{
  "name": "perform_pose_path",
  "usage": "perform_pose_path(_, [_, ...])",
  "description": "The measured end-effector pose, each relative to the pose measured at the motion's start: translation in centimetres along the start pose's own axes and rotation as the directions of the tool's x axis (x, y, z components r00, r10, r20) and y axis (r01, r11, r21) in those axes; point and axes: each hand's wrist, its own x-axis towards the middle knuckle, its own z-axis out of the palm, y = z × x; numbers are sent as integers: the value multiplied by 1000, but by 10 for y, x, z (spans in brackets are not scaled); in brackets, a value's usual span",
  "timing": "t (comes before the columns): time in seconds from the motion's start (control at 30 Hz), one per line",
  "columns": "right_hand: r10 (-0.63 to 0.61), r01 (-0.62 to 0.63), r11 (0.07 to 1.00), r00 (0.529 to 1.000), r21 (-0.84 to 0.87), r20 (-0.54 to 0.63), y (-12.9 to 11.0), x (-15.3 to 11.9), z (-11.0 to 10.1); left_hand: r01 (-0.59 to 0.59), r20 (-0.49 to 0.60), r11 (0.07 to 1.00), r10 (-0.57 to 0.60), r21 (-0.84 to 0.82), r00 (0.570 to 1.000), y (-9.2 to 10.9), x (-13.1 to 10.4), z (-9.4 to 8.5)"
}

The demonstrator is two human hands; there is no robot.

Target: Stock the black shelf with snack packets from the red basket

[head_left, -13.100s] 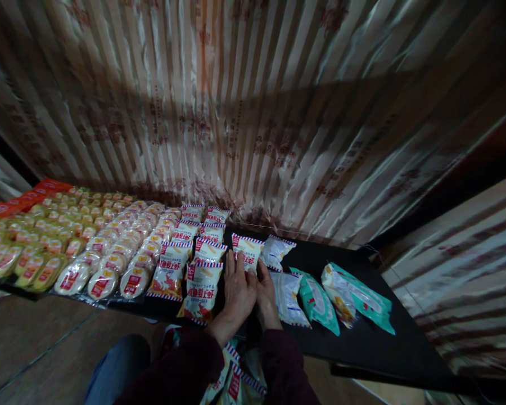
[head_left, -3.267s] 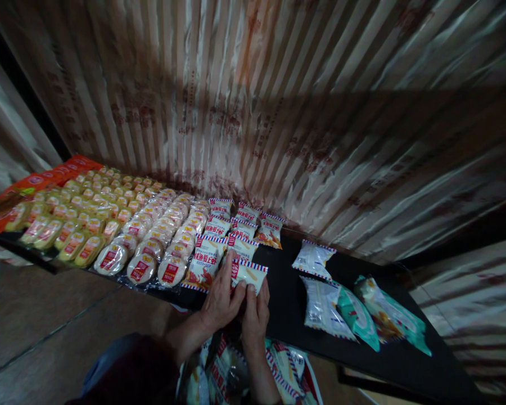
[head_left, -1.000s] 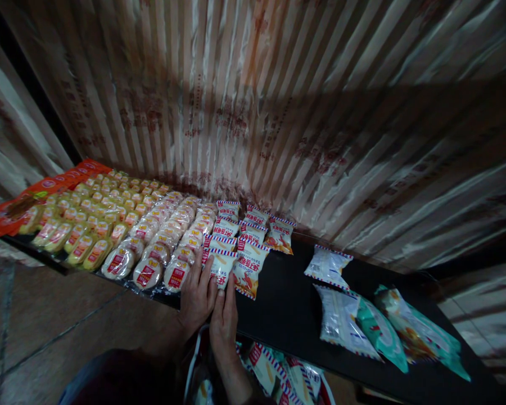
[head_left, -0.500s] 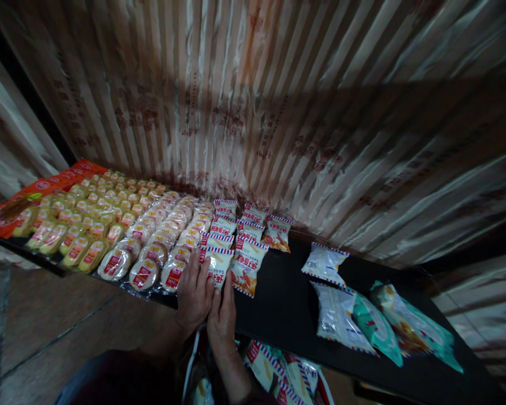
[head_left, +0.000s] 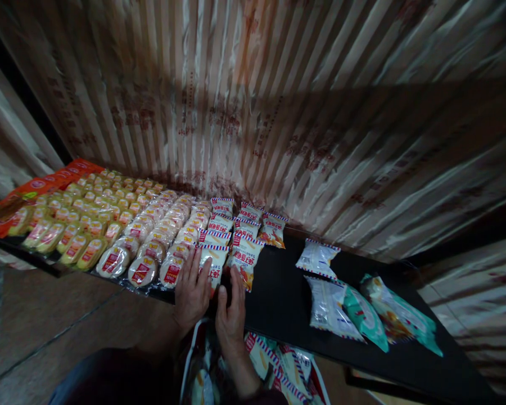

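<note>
My left hand (head_left: 193, 292) lies with fingers stretched along the left side of the front snack bag (head_left: 214, 260) in a short column of white, blue-and-red-edged bags. It is open. My right hand (head_left: 231, 309) is open too, thumb apart, its fingertips at the lower left edge of the front bag (head_left: 245, 256) in the neighbouring column. Just left of my left hand, rows of round wrapped cakes (head_left: 141, 271) overlap on the black shelf (head_left: 274, 298). Behind the two columns, a further snack bag (head_left: 274, 229) lies to the right.
Small yellow packs (head_left: 73, 247) and an orange package (head_left: 46, 183) fill the shelf's left end. On the right lie loose white bags (head_left: 318, 257) and teal bags (head_left: 365, 318). Beneath the shelf edge stands a basket (head_left: 188, 360) of more bags. A striped sheet (head_left: 236, 112) hangs behind.
My right hand has moved right, from the left column's front bag to the neighbouring column's front bag. My left hand stays beside its bag. The view has shifted slightly.
</note>
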Motion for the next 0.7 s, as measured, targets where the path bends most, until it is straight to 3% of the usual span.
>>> perform_pose_path(0.2, [-16,-10,987,986,-160,-163,24,36,-27,-43,-21,999,43,12,999,6,-1,-4])
perform_pose_path(0.37, [20,-44,977,993,-209,-116,39,54,-26,-90,27,996,90,-4,996,10,-1,-6])
perform_pose_path(0.7, [144,-144,968,989,-204,-13,42,59,-15,-13,111,1000,14,-4,994,12,5,-8])
